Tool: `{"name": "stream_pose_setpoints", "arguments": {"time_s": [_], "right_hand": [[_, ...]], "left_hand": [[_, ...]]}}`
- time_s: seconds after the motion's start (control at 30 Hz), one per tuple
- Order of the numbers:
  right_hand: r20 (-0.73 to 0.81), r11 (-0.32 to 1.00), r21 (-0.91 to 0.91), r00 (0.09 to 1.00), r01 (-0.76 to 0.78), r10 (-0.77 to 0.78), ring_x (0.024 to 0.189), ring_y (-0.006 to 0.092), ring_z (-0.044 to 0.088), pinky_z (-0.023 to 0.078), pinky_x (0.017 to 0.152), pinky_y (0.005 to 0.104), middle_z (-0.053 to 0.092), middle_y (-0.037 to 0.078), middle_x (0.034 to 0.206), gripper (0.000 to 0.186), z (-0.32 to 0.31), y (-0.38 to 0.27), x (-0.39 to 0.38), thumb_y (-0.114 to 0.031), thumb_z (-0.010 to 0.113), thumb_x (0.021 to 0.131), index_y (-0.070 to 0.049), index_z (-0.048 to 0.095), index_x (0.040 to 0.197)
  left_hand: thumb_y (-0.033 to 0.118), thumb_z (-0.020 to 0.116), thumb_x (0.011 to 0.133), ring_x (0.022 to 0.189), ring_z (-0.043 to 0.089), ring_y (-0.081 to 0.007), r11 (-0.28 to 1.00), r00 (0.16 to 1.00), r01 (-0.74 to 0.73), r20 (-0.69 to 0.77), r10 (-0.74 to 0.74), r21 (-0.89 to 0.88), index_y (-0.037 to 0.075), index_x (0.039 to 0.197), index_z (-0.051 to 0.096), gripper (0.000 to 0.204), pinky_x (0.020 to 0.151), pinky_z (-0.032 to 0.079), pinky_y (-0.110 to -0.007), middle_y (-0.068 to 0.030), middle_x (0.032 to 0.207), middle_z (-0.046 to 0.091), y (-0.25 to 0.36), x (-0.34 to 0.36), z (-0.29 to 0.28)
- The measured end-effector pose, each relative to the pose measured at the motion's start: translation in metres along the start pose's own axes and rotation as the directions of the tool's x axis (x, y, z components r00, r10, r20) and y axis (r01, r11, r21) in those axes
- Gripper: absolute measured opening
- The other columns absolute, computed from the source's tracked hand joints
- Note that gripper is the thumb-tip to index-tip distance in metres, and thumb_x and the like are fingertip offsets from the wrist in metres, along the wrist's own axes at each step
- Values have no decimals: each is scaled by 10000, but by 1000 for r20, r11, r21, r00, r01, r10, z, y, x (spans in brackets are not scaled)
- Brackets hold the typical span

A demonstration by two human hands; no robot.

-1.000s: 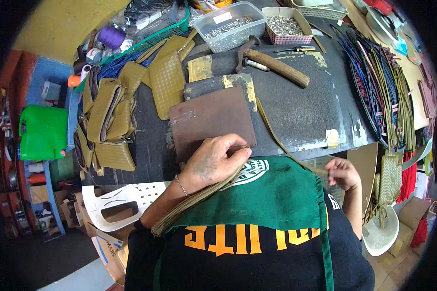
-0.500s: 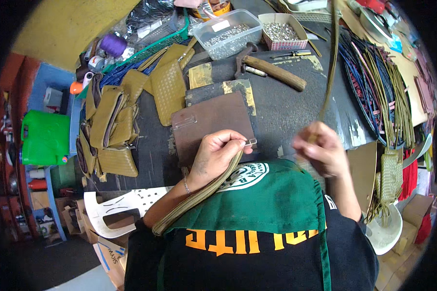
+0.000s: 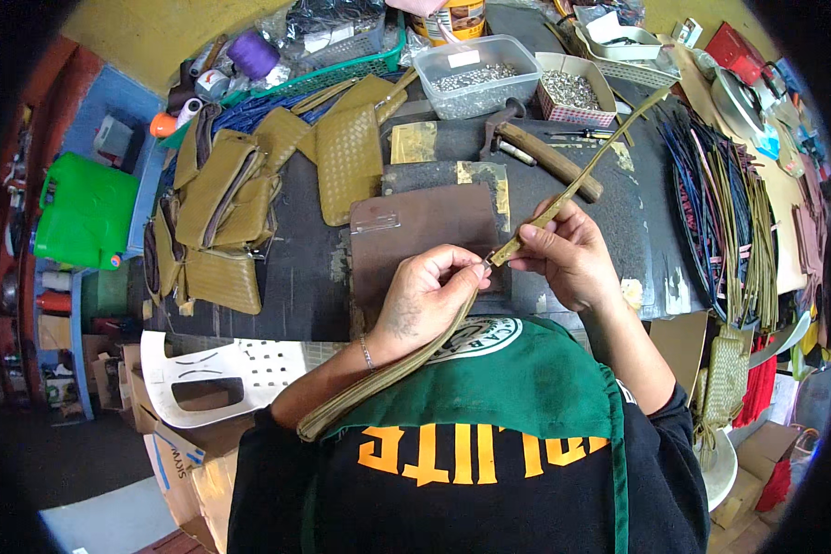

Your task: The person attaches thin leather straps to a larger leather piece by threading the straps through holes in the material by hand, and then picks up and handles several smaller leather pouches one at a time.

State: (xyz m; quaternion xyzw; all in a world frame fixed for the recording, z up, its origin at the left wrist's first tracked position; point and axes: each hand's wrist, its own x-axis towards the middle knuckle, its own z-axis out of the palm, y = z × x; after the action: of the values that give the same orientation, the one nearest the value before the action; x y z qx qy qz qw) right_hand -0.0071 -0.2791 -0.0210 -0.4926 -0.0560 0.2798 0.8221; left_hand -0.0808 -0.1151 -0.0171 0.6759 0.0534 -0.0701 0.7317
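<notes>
Pinched in my left hand [image 3: 425, 300] is a long olive bundle of tape or strips [image 3: 379, 374] that runs down along my forearm, with a small metal piece [image 3: 489, 262] at its upper end. My right hand [image 3: 563, 254] grips a long thin olive strap [image 3: 600, 160], its lower end at that metal piece and its free end reaching up to the right. Both hands are over a brown flat piece [image 3: 402, 222] on the dark work surface [image 3: 295, 286], just beyond my green apron [image 3: 517, 379].
Olive woven pouches [image 3: 226, 194] are piled left. Behind are a hammer [image 3: 554, 162], a screwdriver [image 3: 582, 135], a clear tub [image 3: 475, 83] and a carton [image 3: 575, 90] of metal bits, and spools [image 3: 252, 55]. Strip bundles [image 3: 729, 217] lie right. A white plastic chair [image 3: 175, 369] stands under the near edge.
My right hand has come up and leftward with the strap, bringing its end to the metal piece at my left hand. My left hand has moved slightly right.
</notes>
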Motion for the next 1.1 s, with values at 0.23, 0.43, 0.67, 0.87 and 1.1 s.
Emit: {"name": "stream_pose_setpoints", "arguments": {"time_s": [0.23, 0.43, 0.67, 0.87, 1.1], "right_hand": [[-23, 999, -51, 1000, 5, -6, 665, 148, 582, 516, 562, 255, 550, 42, 735, 139, 4, 4, -4, -38, 556, 767, -50, 464, 869], [25, 984, -138, 993, 115, -113, 677, 94, 562, 479, 586, 193, 560, 38, 776, 192, 4, 8, -2, -33, 562, 768, -20, 453, 925], [0, 960, -190, 978, 207, -210, 666, 123, 561, 487, 586, 230, 553, 49, 745, 166, 10, 5, -5, -33, 589, 747, -26, 471, 863], [129, 972, -142, 977, 186, -169, 700, 45, 497, 433, 607, 196, 520, -21, 772, 246, 7, 5, 1, -18, 606, 732, -47, 466, 931], [122, 1000, -9, 992, 21, -19, 637, 123, 543, 396, 531, 226, 556, 37, 710, 132, -6, -20, 73, -201, 528, 803, -79, 492, 841]], "left_hand": [[29, 480, 820, 723, 562, -92, 995, 1000, -4, 20, 2, 103, -25, 860, 540, 91, 615, 445, -180, -70, 796, 582, -8, 0, -2], [29, 478, 820, 725, 563, -96, 990, 1000, 9, 17, -11, 138, -31, 869, 537, 97, 631, 450, -183, -71, 800, 580, -6, 1, -2], [67, 497, 818, 707, 556, -101, 999, 997, -4, 74, 0, 54, -34, 896, 527, 131, 614, 442, -201, -74, 805, 583, 1, 1, -2], [56, 497, 812, 658, 524, -78, 942, 984, -175, 78, 159, 286, -18, 787, 551, 95, 590, 425, -201, -50, 723, 564, -6, 3, -3], [-11, 474, 803, 699, 563, -125, 987, 989, -139, -42, 143, 84, -50, 814, 548, 85, 623, 453, -216, -84, 794, 551, 3, -6, -11]]}}
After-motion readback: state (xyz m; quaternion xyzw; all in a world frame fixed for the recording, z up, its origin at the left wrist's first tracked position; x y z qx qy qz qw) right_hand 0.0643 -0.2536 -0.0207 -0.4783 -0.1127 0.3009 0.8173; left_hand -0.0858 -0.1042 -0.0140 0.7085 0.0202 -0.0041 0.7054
